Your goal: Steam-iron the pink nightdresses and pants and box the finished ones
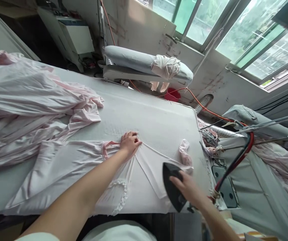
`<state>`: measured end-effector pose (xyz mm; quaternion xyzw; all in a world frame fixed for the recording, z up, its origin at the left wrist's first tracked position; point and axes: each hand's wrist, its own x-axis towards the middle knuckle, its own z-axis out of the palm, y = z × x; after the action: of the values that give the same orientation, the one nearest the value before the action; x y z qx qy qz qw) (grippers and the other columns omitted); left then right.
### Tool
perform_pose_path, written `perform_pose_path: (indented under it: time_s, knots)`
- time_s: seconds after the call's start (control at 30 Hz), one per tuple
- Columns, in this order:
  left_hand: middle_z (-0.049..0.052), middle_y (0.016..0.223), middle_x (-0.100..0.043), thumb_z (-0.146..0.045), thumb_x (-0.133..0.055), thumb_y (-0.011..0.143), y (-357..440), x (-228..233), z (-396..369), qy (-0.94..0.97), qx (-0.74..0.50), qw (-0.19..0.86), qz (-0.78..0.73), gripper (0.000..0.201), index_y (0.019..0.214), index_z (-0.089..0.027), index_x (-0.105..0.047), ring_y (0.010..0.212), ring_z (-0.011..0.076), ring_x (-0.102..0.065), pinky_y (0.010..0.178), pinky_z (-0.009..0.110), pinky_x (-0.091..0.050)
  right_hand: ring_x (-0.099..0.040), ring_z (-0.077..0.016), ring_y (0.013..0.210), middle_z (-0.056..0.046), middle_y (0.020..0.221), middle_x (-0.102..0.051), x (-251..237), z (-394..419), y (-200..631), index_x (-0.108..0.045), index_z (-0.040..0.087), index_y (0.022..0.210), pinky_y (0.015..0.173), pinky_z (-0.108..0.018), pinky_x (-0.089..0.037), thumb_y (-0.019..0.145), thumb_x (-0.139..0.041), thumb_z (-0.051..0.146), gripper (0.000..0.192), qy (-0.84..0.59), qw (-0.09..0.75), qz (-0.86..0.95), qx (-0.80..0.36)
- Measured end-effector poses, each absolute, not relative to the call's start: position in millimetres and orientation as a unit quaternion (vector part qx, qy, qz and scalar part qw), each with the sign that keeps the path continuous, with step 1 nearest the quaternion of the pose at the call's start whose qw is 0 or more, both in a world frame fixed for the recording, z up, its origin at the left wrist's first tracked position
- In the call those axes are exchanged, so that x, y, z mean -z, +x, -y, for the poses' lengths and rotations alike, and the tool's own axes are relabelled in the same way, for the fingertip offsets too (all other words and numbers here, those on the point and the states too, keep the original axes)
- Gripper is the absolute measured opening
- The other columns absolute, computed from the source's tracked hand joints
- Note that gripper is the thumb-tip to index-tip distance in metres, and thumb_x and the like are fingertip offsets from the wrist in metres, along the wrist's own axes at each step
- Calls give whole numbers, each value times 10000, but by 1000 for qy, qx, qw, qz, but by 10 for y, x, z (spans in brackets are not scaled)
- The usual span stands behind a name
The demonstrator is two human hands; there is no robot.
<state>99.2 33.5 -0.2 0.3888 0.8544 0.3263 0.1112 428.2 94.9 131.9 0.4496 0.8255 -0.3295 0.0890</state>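
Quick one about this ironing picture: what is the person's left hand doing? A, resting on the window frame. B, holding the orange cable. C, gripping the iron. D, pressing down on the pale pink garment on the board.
D: the left hand lies flat on the pale pink garment spread over the ironing table, while the right hand grips the black iron.
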Motion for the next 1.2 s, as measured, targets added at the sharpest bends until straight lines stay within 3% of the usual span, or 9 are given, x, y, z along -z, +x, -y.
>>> perform_pose_path:
  time_s: [0.13,0.27,0.37,0.57,0.67,0.83,0.97,1.1,1.2]
  knots:
    - [94,1265,-694,-331,-798,765,948,-69,-438,435,-310,97,-840,217,629,-204,-687,1243,357,-547,1047,493,-406,-715,-265,894,-85,942,-770,-955,-562,3386,-687,225,941,732,-307,-459,879,-616,540,329,407,149,-863,260]
    - [55,1088,-766,-344,-706,864,557,-167,-61,487,-300,109,-814,155,767,-235,-757,1074,257,-658,967,379,-479,-723,-276,950,-99,1031,-776,-874,-588,2627,-696,240,1059,743,-309,-456,913,-570,582,393,409,116,-873,240]
    - [59,995,-773,-413,-531,972,-8,-188,675,489,-304,81,-813,305,925,-239,-777,969,213,-687,922,330,-508,-721,-284,960,-117,1048,-773,-926,-768,2243,-694,230,1116,720,-312,-450,935,-531,600,443,449,106,-850,253]
    - [103,1275,-689,-419,-727,803,-506,16,1358,555,-204,115,-798,354,1132,-299,-778,1213,330,-605,1062,482,-453,-706,-278,911,-126,1001,-765,-922,-925,2104,-706,207,1053,647,-306,-400,945,-480,666,523,472,86,-831,281]
    - [90,1220,-702,-382,-669,861,-358,85,1182,560,-216,134,-788,190,968,-271,-781,1175,319,-608,1035,471,-451,-694,-261,894,-112,973,-761,-916,-934,2134,-712,209,1042,645,-296,-391,932,-501,676,525,483,87,-827,276]
    - [61,960,-742,-449,-472,961,-491,54,1081,506,-282,206,-789,320,930,-220,-692,916,235,-678,789,319,-483,-688,-228,840,-78,938,-759,-969,-901,2035,-720,217,1034,655,-281,-402,918,-567,587,417,513,94,-812,264]
    - [38,981,-758,-484,-457,945,-734,84,1091,518,-242,211,-793,356,888,-234,-703,904,220,-687,737,297,-448,-663,-194,747,-24,824,-739,-950,-712,1727,-712,227,884,618,-261,-384,822,-694,569,348,371,139,-870,294]
    - [29,1002,-764,-477,-469,960,-742,143,1076,527,-211,168,-806,347,897,-243,-717,882,211,-693,671,298,-405,-656,-182,744,-33,860,-745,-950,-550,1517,-708,225,951,612,-258,-378,885,-610,581,375,404,102,-870,265]
    - [37,968,-766,-488,-497,966,-614,128,1026,515,-197,145,-821,342,875,-237,-710,859,220,-696,631,307,-364,-644,-168,692,-16,773,-728,-973,-374,1527,-721,225,871,609,-252,-387,849,-661,586,366,299,161,-893,295]
